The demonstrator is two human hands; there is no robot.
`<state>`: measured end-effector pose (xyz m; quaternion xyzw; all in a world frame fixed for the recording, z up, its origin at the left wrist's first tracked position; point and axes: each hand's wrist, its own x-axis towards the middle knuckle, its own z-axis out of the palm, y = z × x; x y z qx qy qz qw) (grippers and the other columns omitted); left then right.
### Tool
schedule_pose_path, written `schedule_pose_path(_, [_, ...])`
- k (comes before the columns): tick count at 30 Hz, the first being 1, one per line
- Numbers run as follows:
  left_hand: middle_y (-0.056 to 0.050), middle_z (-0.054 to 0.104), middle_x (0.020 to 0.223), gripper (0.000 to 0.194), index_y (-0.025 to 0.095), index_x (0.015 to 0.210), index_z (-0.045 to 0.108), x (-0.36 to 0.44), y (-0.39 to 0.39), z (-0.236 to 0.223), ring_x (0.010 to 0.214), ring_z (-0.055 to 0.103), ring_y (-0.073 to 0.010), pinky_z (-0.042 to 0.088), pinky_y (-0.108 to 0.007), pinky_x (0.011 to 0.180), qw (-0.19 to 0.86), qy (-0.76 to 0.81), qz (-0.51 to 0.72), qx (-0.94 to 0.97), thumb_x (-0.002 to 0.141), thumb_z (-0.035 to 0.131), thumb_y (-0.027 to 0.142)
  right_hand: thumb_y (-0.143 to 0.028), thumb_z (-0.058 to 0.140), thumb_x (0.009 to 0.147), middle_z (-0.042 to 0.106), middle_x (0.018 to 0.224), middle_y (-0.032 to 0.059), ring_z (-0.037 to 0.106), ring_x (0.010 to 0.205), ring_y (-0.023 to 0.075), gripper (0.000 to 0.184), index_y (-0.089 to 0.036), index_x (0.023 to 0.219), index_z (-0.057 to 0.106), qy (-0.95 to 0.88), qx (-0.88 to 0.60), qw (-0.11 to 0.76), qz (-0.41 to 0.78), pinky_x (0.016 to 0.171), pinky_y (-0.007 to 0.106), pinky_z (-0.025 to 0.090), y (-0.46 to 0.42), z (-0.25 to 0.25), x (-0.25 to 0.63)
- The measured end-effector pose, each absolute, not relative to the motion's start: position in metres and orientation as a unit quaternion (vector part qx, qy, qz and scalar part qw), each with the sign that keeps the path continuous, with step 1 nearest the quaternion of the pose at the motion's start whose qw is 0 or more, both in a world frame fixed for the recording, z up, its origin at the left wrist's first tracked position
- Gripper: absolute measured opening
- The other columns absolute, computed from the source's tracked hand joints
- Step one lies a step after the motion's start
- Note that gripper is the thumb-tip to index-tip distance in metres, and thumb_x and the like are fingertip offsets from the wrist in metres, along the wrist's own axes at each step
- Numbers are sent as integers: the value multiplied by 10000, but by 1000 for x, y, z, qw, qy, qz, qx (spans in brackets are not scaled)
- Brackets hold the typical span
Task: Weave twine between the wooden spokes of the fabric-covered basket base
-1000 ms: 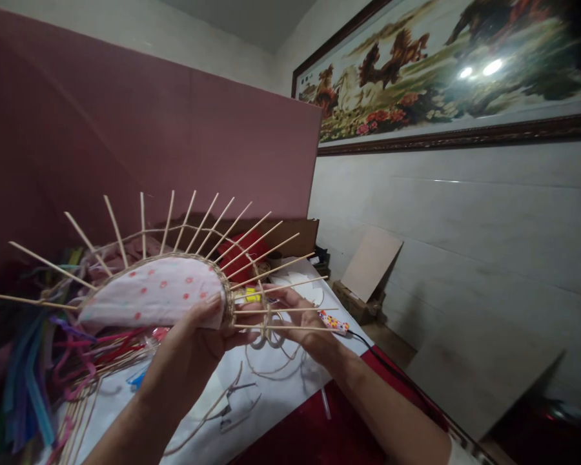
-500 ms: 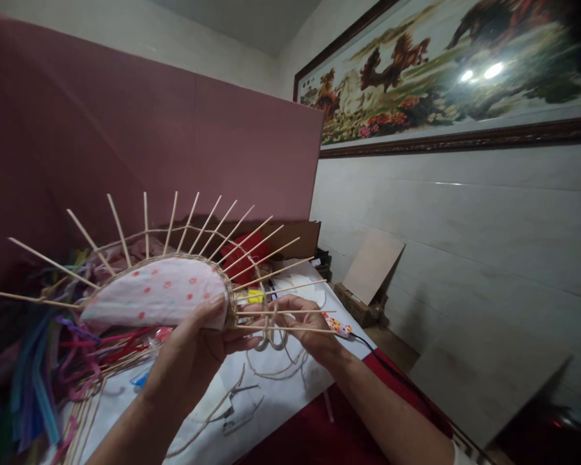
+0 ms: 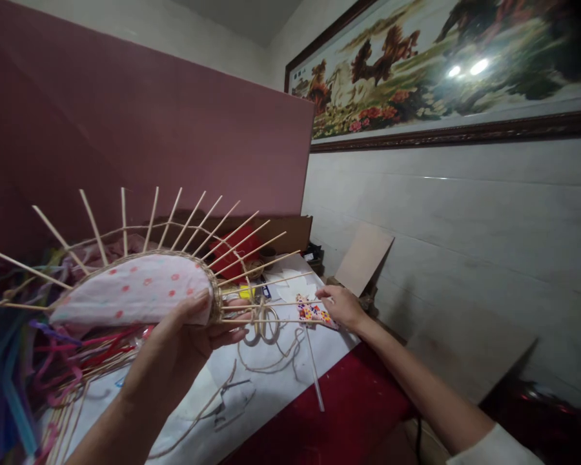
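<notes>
Holding: 1 half-round cloth-covered base [image 3: 135, 290], up left of centre; looks light, stiff, not slippery.
Sticks [image 3: 176, 201]: I count 17, fanned off the base's rim; thin, probably snap if leaned on.
Twine [image 3: 138, 227]: 1 strand arcs across the sticks; soft, likely shifts if snagged.
Left hand [image 3: 186, 329]: part-closed, clamping the base's right end, thumb on the cloth, fingers underneath; good spot, rigid and off most sticks.
Scissors [image 3: 261, 326]: 1 pair, rings by my left fingertips; can't tell if touching.
Clear rod [image 3: 315, 374]: 1, crossing from white sheet [image 3: 271, 391] onto red cloth [image 3: 353, 387].
Flower-print tool [image 3: 310, 313]: 1, seen past the right-hand stick ends.
Right hand [image 3: 343, 307]: fingers loosely curled at the tool's right end; can't tell if I've got hold.
</notes>
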<state>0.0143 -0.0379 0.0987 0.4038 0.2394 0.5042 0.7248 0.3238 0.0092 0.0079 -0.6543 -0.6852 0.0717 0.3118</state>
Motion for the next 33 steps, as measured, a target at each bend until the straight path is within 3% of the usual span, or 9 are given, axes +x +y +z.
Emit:
schedule_pose_path(4, [-142, 754, 854, 231, 106, 811, 684, 14, -36, 100, 789, 694, -290, 560, -397, 677, 724, 251, 507, 394, 828, 465, 177, -241, 681, 607, 620, 966, 83, 551, 900, 237, 368, -167, 966, 650, -750, -616, 215, 105, 806, 320, 409, 13, -11, 333])
schedule_pose_path(8, [-123, 761, 815, 272, 97, 823, 702, 16, -37, 104, 756, 700, -259, 568, -371, 668, 720, 267, 506, 393, 830, 436, 156, -245, 696, 575, 562, 1019, 116, 523, 898, 230, 506, -104, 1047, 581, -772, -600, 177, 111, 790, 311, 409, 23, -19, 334])
schedule_pose_path(14, [-128, 760, 830, 295, 98, 794, 713, 16, -39, 110, 744, 706, -254, 571, -351, 661, 719, 273, 499, 398, 821, 421, 127, -281, 727, 531, 543, 1028, 82, 501, 910, 222, 453, -134, 935, 585, -796, -571, 154, 127, 781, 291, 392, 40, -21, 344])
schedule_pose_path(21, [-120, 761, 835, 273, 107, 807, 712, 16, -39, 107, 751, 704, -257, 570, -351, 669, 719, 272, 504, 394, 813, 440, 132, -288, 691, 578, 568, 848, 14, 502, 769, 180, 357, -177, 895, 571, -795, -556, 151, 187, 678, 264, 375, 37, -4, 350])
schedule_pose_path(28, [-127, 760, 797, 225, 95, 798, 698, 16, -39, 105, 733, 705, -262, 574, -360, 653, 719, 262, 513, 389, 807, 480, 154, -239, 679, 561, 500, 682, -55, 441, 638, 113, 292, -176, 805, 532, -744, -556, 243, 280, 576, 216, 344, 34, 8, 351])
schedule_pose_path(33, [-148, 757, 836, 196, 109, 810, 693, 16, -39, 103, 753, 705, -272, 571, -354, 663, 712, 267, 516, 394, 799, 509, 174, -384, 646, 656, 540, 673, -15, 478, 537, 105, 301, -161, 826, 538, -664, -525, 379, 372, 484, 220, 366, 19, 0, 353])
